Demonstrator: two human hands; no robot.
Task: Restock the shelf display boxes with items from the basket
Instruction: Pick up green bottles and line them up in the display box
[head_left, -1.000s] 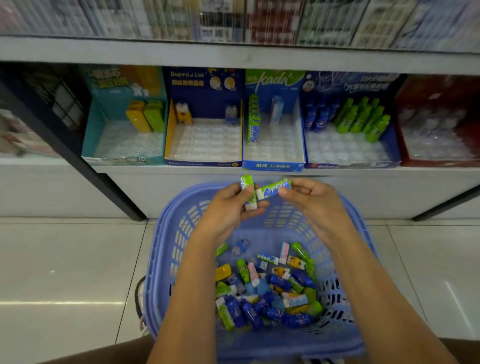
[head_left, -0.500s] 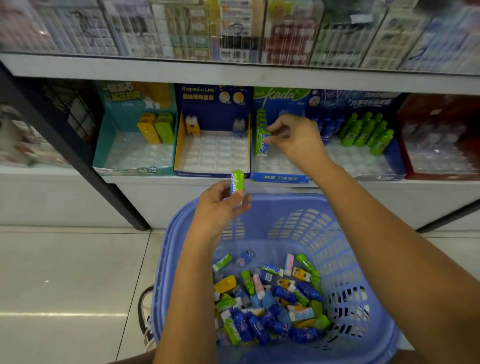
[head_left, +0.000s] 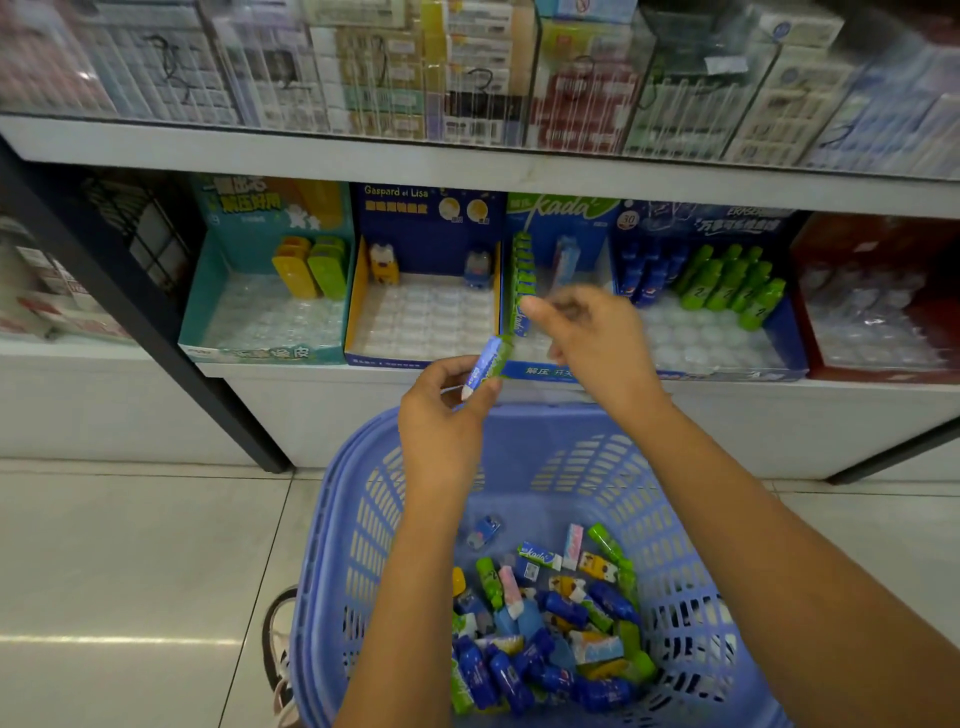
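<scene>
Leans over a blue slatted basket (head_left: 332, 519) at 6 o'clock of the view, with a heap of small items (head_left: 545, 634) in its bottom, mostly blue, green and yellow. Pinches with the left hand (head_left: 441, 431), at centre above the basket's far rim, a blue-and-green pack (head_left: 487, 364), thumb and fingers curled round its white lower end, upper end tilted toward 1 o'clock, in the air just in front of the shelf edge. Reaches with the right hand (head_left: 602, 348), at 2 o'clock of the left, to the front of the Kada box (head_left: 563, 218), forefinger stretched toward 10 o'clock at the nearest of the row of green packs (head_left: 521, 270) standing along that box's left wall. Cannot tell through the blur whether touching that pack or clamped on anything. Faces five display boxes side by side at 12 o'clock, clear moulded trays on their floors. Reads from 9 to 3 o'clock a teal box (head_left: 208, 291) with yellow and green pieces (head_left: 311, 265) at its back, a navy Gaspard et Lisa box (head_left: 415, 228), the Kada box, a blue box (head_left: 701, 218) with blue and green bottles (head_left: 727, 280), a red box (head_left: 815, 338). Shows a shoe (head_left: 278, 644) at 7 o'clock beside the basket
</scene>
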